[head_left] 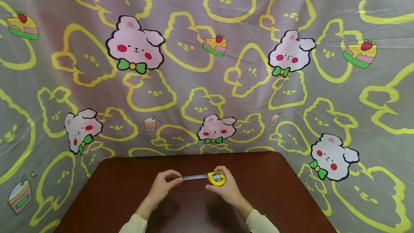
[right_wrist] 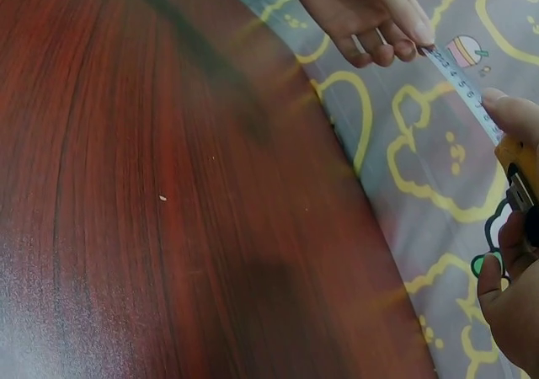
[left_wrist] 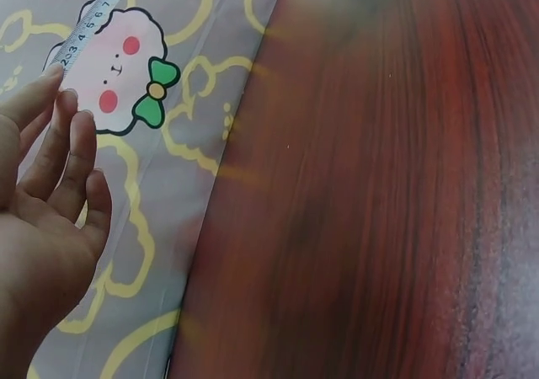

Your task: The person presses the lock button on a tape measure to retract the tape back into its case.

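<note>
A yellow tape measure [head_left: 216,178] is held by my right hand [head_left: 229,186], thumb at its lower front and fingers behind the case. From its left side a short stretch of white blade [head_left: 195,177] runs straight across to my left hand [head_left: 164,184]. Thumb and index finger of that hand pinch the blade's end; in the left wrist view the other fingers [left_wrist: 82,147] are spread loosely below. Printed numbers show along the blade [right_wrist: 462,87] in the right wrist view, where the case [right_wrist: 518,164] is partly cut off by the frame edge. Both hands are raised above the table.
A dark red-brown wooden table [head_left: 181,213] lies beneath the hands, glossy toward its near side. Grey curtain [head_left: 194,78] printed with yellow outlines and white rabbit faces hangs around its back and both sides. A tiny pale speck [right_wrist: 162,198] lies on the tabletop.
</note>
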Demonstrator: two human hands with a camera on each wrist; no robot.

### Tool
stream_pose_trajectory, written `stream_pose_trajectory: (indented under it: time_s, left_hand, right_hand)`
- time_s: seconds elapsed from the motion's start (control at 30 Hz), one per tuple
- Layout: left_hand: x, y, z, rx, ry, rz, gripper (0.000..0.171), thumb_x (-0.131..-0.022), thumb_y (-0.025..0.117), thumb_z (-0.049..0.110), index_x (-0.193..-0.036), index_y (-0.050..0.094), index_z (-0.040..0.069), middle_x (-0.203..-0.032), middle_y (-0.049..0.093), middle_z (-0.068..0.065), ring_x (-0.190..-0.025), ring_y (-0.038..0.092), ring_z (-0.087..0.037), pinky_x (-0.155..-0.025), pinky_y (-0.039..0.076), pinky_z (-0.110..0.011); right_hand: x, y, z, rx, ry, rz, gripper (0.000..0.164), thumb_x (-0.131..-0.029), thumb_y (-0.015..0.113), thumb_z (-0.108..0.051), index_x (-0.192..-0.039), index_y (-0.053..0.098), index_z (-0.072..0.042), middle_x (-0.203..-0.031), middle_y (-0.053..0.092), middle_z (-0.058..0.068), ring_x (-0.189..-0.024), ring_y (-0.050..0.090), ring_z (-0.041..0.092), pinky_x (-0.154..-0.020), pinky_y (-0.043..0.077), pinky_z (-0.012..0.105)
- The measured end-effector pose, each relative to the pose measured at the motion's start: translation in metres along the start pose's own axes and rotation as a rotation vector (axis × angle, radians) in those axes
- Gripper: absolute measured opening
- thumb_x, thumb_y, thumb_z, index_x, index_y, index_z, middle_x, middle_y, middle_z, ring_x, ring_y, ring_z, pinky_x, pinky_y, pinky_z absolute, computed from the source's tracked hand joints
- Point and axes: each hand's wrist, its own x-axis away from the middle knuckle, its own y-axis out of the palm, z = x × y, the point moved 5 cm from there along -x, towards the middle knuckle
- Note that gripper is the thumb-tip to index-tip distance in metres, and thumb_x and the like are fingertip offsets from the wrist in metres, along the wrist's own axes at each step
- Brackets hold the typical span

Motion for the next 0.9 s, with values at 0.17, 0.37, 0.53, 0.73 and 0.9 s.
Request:
stream_pose_trajectory:
  time_s: [0.17, 0.37, 0.53, 0.73, 0.9]
  left_hand:
    - [-0.003, 0.006, 0.002, -0.002, -0.004, -0.014, 0.012, -0.088, 0.083, 0.012, -0.097, 0.076, 0.007, -0.088, 0.072, -0.004, -0.084, 0.065, -0.017, -0.078, 0.048, -0.029]
    - [-0.007, 0.010, 0.002, -0.034, -0.011, -0.043, 0.012, -0.088, 0.084, 0.014, -0.096, 0.076, 0.009, -0.089, 0.072, -0.003, -0.085, 0.065, -0.018, -0.079, 0.048, -0.031]
    - [-0.009, 0.012, 0.005, -0.044, 0.011, -0.047, 0.012, -0.089, 0.084, 0.015, -0.095, 0.075, 0.010, -0.089, 0.072, -0.003, -0.086, 0.065, -0.018, -0.079, 0.049, -0.032]
    - [-0.010, 0.017, 0.005, -0.040, 0.045, -0.055, 0.011, -0.090, 0.082, 0.013, -0.097, 0.075, 0.008, -0.090, 0.073, -0.003, -0.086, 0.065, -0.017, -0.077, 0.049, -0.030]
    - [-0.010, 0.023, 0.004, -0.035, 0.044, -0.067, 0.011, -0.091, 0.081, 0.014, -0.098, 0.075, 0.007, -0.090, 0.073, -0.003, -0.086, 0.066, -0.017, -0.077, 0.050, -0.030]
  right_hand:
    - [0.000, 0.004, 0.000, -0.004, -0.011, 0.003, 0.060, -0.078, 0.092, -0.013, -0.123, 0.055, -0.003, -0.113, 0.055, 0.010, -0.096, 0.057, 0.026, -0.075, 0.054, 0.029]
    - [0.000, 0.007, -0.002, -0.020, -0.012, 0.009, 0.058, -0.077, 0.093, -0.015, -0.120, 0.056, -0.007, -0.112, 0.057, 0.010, -0.095, 0.058, 0.025, -0.076, 0.053, 0.029]
    - [0.000, 0.012, -0.004, -0.045, -0.020, 0.011, 0.060, -0.078, 0.094, -0.016, -0.122, 0.055, -0.004, -0.113, 0.056, 0.011, -0.096, 0.058, 0.025, -0.075, 0.053, 0.029]
    - [0.000, 0.018, -0.003, -0.039, -0.010, 0.020, 0.058, -0.077, 0.093, -0.013, -0.121, 0.055, -0.011, -0.113, 0.054, 0.009, -0.094, 0.058, 0.023, -0.073, 0.053, 0.028]
    - [0.005, 0.020, -0.020, -0.008, -0.039, 0.023, 0.057, -0.077, 0.092, -0.009, -0.120, 0.055, -0.004, -0.110, 0.053, 0.010, -0.093, 0.057, 0.024, -0.073, 0.052, 0.027]
